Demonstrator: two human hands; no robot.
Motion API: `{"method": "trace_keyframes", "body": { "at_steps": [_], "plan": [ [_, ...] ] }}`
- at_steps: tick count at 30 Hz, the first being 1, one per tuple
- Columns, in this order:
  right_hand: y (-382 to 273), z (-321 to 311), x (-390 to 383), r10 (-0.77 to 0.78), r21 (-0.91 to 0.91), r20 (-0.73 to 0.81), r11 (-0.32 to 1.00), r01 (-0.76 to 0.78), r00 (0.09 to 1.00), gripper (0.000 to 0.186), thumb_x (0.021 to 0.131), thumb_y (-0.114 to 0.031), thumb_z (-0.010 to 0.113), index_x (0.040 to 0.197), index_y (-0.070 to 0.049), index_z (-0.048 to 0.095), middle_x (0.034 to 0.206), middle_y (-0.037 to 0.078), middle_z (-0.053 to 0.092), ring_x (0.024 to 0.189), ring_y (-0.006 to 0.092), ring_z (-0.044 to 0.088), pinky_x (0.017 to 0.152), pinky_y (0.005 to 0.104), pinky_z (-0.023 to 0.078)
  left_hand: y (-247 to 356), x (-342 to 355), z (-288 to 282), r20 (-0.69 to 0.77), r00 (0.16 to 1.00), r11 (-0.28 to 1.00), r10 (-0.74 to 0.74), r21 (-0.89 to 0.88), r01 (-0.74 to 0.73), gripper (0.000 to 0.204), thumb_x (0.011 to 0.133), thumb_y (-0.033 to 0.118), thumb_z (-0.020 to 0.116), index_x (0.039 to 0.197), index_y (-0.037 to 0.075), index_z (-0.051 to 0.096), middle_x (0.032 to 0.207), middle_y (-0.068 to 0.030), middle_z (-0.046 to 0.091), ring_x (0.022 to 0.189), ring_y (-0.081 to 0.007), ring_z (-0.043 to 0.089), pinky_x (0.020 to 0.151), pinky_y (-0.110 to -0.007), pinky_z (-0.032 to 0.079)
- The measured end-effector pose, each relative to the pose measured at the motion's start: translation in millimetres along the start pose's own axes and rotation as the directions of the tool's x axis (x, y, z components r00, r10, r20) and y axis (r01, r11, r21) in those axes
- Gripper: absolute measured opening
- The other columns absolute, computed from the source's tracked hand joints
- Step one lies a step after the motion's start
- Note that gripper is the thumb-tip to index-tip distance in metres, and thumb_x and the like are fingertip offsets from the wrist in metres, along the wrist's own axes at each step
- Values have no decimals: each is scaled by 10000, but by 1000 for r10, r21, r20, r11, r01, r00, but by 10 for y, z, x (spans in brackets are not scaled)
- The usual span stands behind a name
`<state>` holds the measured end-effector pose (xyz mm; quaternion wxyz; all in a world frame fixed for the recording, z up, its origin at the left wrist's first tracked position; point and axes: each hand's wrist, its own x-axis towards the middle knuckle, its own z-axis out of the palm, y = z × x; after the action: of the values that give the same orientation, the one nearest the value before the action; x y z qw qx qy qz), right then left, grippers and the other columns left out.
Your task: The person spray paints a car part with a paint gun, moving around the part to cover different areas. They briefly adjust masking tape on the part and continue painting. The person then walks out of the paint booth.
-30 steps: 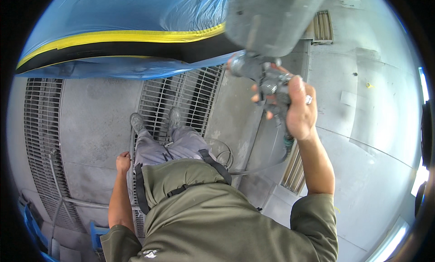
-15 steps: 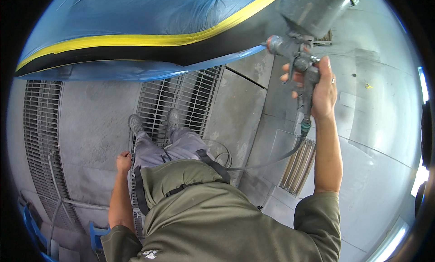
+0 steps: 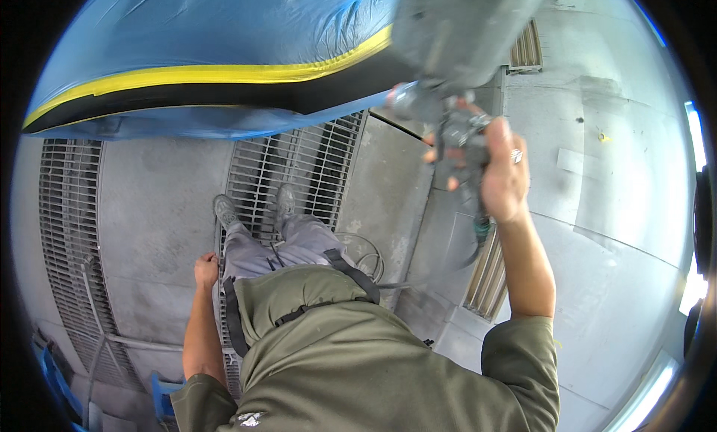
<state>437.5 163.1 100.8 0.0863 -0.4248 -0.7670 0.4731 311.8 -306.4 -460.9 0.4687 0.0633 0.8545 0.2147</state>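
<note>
Raised at the front right, my right hand [image 3: 508, 174] is wrapped round the handle of a grey spray gun [image 3: 457, 129], which is smeared by motion. A large dark cup [image 3: 455, 32] sits on top of the gun, and its nozzle points left, toward a black panel [image 3: 284, 96]. Yellow masking tape [image 3: 224, 73] edges that panel, with blue plastic sheeting [image 3: 172, 29] above and below it. A hose runs down from the handle, partly blurred. My left hand [image 3: 207, 270] hangs beside my left hip, closed, with nothing showing in it.
Metal floor grates [image 3: 261, 171] lie under my feet, with another grate [image 3: 71, 208] further left. A loop of hose [image 3: 373, 256] rests on the floor right of my legs. Pale wall panels [image 3: 620, 185] with slatted vents [image 3: 485, 275] stand on the right. A pipe [image 3: 142, 344] crosses at lower left.
My right hand has swung the spray gun to the left and slightly back toward me, and its cup looks larger. The left hand has barely moved.
</note>
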Motion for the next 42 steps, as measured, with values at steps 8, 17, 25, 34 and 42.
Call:
{"method": "trace_keyframes", "body": {
  "at_steps": [8,17,25,34,42],
  "plan": [
    [59,143,25,104,109,71,988,-112,992,807,1079,-621,350,1409,92,535,1013,176,754,827,194,743,530,256,556,-190,104,-241,-5,999,999,35,33,-35,325,920,275,632,1156,107,779,1009,-198,767,982,-342,749,878,-418,566],
    [423,-583,-145,84,54,-574,996,-65,815,708,1109,-548,333,1483,33,488,1079,163,754,885,194,753,506,257,539,210,80,-806,21,989,979,149,140,-150,322,912,232,653,1184,107,771,1047,-185,771,1008,-353,745,885,-433,574],
    [595,-42,-734,278,460,-430,886,-56,859,788,1087,-634,288,1493,7,502,1041,120,755,880,150,735,495,238,498,2295,-615,-1856,269,609,548,747,271,-792,312,944,133,648,1243,65,703,1223,-203,707,1052,-378,713,890,-445,576],
    [705,153,-359,234,344,-517,938,-50,823,678,1107,-546,344,1415,-1,603,942,37,727,782,50,656,505,199,451,4125,-1433,-2893,347,202,50,916,400,-915,314,864,2,721,1176,45,718,1035,-136,709,886,-335,693,764,-405,565],
    [313,1436,-844,275,662,-271,749,-29,922,692,1130,-459,286,1443,127,482,1053,189,753,815,166,725,535,241,532,4327,-1141,-3744,502,-185,-369,845,296,-881,342,754,27,831,1083,55,738,930,-65,689,689,-222,660,587,-333,529]
  ]
}}
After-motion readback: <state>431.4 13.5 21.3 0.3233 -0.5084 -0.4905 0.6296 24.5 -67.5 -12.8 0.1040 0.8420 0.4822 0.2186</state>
